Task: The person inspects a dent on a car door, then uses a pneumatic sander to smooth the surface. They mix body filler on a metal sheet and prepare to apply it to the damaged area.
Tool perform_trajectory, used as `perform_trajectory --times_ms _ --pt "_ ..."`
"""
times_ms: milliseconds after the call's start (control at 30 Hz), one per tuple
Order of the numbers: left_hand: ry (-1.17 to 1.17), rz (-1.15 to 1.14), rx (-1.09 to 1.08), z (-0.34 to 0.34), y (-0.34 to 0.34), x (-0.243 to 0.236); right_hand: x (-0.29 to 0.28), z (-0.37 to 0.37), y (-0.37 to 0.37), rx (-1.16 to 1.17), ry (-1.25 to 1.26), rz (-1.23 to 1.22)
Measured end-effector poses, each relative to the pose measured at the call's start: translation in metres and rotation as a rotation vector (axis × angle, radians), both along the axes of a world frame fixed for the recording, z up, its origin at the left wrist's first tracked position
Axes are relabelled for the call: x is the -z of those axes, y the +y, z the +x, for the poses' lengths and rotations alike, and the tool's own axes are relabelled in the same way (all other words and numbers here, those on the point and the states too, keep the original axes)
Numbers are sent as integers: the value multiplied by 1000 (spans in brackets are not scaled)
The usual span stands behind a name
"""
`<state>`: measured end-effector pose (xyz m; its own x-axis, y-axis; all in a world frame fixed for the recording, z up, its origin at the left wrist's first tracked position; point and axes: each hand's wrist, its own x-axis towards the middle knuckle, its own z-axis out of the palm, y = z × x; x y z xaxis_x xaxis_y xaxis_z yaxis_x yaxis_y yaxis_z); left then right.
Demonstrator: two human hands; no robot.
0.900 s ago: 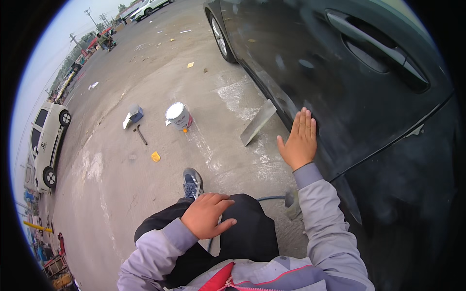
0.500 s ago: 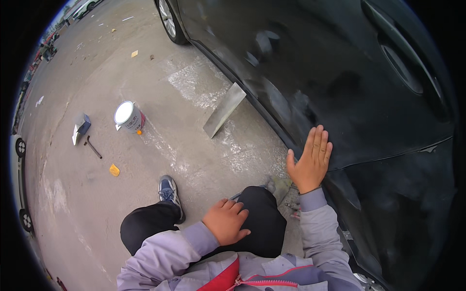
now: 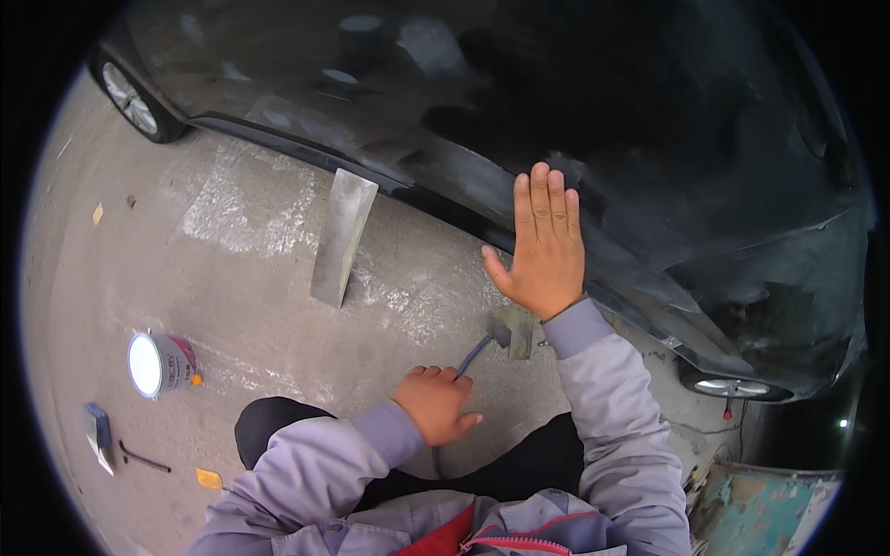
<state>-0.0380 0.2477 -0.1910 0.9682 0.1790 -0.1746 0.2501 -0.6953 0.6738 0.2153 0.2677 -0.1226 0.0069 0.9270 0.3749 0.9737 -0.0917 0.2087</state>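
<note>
My right hand point(image 3: 545, 255) is stretched flat, fingers together and thumb out, against the lower side of a dark car point(image 3: 630, 185). Around it the body panel shows pale, dull patches. Over my lap, my left hand point(image 3: 434, 405) is palm down with fingers loosely bent and thumb apart; I see nothing in it. A grey-blue hose point(image 3: 476, 354) passes behind that hand, and its far end meets a dusty, grey-green flat-padded tool point(image 3: 514, 332) on the ground. The palm side of both hands is hidden.
Leaning near the car's sill is a long metal plate point(image 3: 343, 239). To the left stand a white-lidded can point(image 3: 162, 364), a blue-and-white box point(image 3: 98, 435), a dark bent bar point(image 3: 145, 458) and a yellow piece point(image 3: 209, 478). A worn turquoise panel point(image 3: 760, 510) is at lower right.
My view has turned to the right, so the can and metal plate sit farther left and lower. The hose and padded tool show more fully. My right hand stays flat against the car.
</note>
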Motion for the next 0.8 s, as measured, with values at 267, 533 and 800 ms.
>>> perform_trajectory --times_ms 267,533,800 --pt "68 -190 357 56 4 62 2 -13 -32 246 100 176" --pt "138 -143 779 72 -51 54 -7 -43 -7 289 161 145" --pt "164 -243 812 66 -91 18 23 -19 -78 388 373 444"
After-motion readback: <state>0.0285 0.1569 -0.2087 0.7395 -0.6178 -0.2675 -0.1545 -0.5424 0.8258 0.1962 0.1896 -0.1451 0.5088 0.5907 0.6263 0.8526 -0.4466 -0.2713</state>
